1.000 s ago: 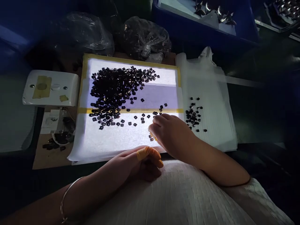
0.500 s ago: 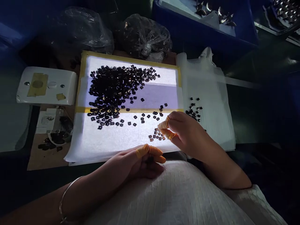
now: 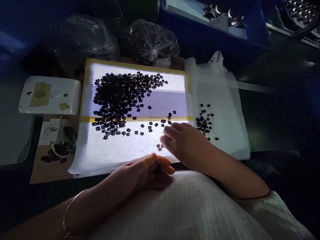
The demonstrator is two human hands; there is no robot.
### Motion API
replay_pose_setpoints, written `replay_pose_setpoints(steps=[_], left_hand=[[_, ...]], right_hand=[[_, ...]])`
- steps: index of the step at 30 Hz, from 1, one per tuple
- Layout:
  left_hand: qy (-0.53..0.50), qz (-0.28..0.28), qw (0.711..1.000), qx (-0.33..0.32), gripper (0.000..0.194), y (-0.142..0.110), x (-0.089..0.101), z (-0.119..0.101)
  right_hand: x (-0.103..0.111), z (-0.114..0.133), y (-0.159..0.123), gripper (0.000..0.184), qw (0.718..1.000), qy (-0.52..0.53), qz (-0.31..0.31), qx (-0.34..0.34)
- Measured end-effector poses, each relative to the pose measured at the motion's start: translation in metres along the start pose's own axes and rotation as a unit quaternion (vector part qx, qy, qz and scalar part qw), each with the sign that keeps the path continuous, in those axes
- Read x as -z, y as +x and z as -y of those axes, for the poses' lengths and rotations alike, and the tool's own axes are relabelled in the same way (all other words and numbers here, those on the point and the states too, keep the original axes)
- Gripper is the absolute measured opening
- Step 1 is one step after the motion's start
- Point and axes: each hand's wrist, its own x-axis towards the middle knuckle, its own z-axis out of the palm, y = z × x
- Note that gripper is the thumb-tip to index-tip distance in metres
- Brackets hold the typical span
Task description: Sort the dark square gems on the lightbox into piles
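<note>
My left hand (image 3: 152, 170) rests at the front edge of the light panel (image 3: 120, 146), with orange finger cots on its curled fingers. A dark gap shows between those fingers, and what they hold is hidden. Over the panel's right front part, my right hand (image 3: 183, 143) is turned back up with its fingers bent down and their tips mostly hidden. Beneath and beside it lie a few small square parts (image 3: 160, 149). A dense heap of small black square parts (image 3: 117, 91) covers the panel's upper left, with single pieces (image 3: 150, 128) scattered to the right.
Several small black parts (image 3: 205, 123) lie on a stack of white sheets (image 3: 225, 100) at the right. A white switch box (image 3: 51, 110) sits on the left. Clear plastic bags (image 3: 152, 43) and a blue bin (image 3: 240, 36) stand behind.
My right hand has moved left and turned over, so its back now covers most of the small cluster of parts. The left hand has stayed almost still. The view has shifted slightly.
</note>
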Motion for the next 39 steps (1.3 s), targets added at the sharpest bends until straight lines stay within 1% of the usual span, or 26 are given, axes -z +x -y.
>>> replay_pose_setpoints(steps=[3, 6, 8, 10, 11, 12, 14, 16, 18, 21, 23, 26, 27, 29, 32, 34, 36, 39], left_hand=[[-0.001, -0.013, 1.000, -0.010, 0.040, 0.000, -0.002, -0.001], [0.000, -0.023, 1.000, -0.008, 0.044, 0.000, -0.004, -0.002], [0.002, -0.029, 1.000, -0.003, 0.044, 0.000, -0.005, -0.003], [0.000, -0.033, 0.999, -0.006, 0.043, -0.001, -0.005, -0.004], [-0.001, -0.032, 0.999, -0.008, 0.043, -0.001, -0.006, -0.005], [0.000, -0.028, 1.000, -0.009, 0.042, -0.002, -0.007, -0.006], [0.002, -0.026, 1.000, -0.007, 0.041, -0.004, -0.010, -0.009], [0.008, -0.038, 0.999, -0.001, 0.038, -0.006, -0.015, -0.012], [0.011, -0.052, 0.999, 0.006, 0.035, -0.009, -0.020, -0.016], [0.010, -0.055, 0.998, 0.009, 0.033, -0.010, -0.024, -0.019], [0.009, -0.050, 0.999, 0.008, 0.034, -0.009, -0.022, -0.018], [0.014, -0.047, 0.999, 0.009, 0.037, -0.006, -0.016, -0.014], [0.016, -0.047, 0.999, 0.007, 0.038, -0.006, -0.014, -0.012], [0.014, -0.045, 0.999, 0.000, 0.041, -0.005, -0.013, -0.010], [0.015, -0.054, 0.998, -0.002, 0.038, -0.007, -0.017, -0.013], [0.020, -0.064, 0.998, 0.008, 0.034, -0.009, -0.021, -0.016], [0.021, -0.067, 0.997, 0.015, 0.033, -0.010, -0.023, -0.018], [0.017, -0.056, 0.998, 0.004, 0.038, -0.007, -0.018, -0.014]], right_hand=[[0.000, -0.004, -0.001, 0.028, 1.000, 0.018, -0.006, -0.014], [0.003, -0.006, -0.009, 0.020, 0.992, 0.120, -0.041, -0.022], [0.004, -0.006, -0.018, 0.015, 0.975, 0.214, -0.060, -0.004], [0.005, -0.008, -0.026, 0.012, 0.955, 0.289, -0.060, 0.012], [0.004, -0.010, -0.030, 0.012, 0.947, 0.313, -0.066, 0.007], [0.003, -0.013, -0.033, 0.012, 0.941, 0.329, -0.082, -0.015], [0.000, -0.020, -0.037, 0.018, 0.929, 0.336, -0.129, -0.087], [-0.005, -0.025, -0.037, 0.025, 0.927, 0.317, -0.144, -0.141], [-0.008, -0.026, -0.034, 0.026, 0.940, 0.285, -0.109, -0.151], [-0.008, -0.019, -0.025, 0.022, 0.958, 0.236, -0.044, -0.154], [-0.006, -0.012, -0.020, 0.022, 0.960, 0.228, -0.015, -0.160], [-0.004, -0.007, -0.018, 0.021, 0.955, 0.255, 0.003, -0.154], [-0.005, -0.008, -0.019, 0.022, 0.951, 0.270, 0.001, -0.149], [-0.008, -0.013, -0.022, 0.024, 0.943, 0.300, -0.023, -0.142], [-0.015, -0.021, -0.029, 0.029, 0.928, 0.330, -0.091, -0.145], [-0.020, -0.026, -0.034, 0.034, 0.920, 0.340, -0.121, -0.154], [-0.024, -0.029, -0.039, 0.037, 0.916, 0.344, -0.134, -0.160], [-0.028, -0.030, -0.043, 0.039, 0.914, 0.343, -0.148, -0.161]])
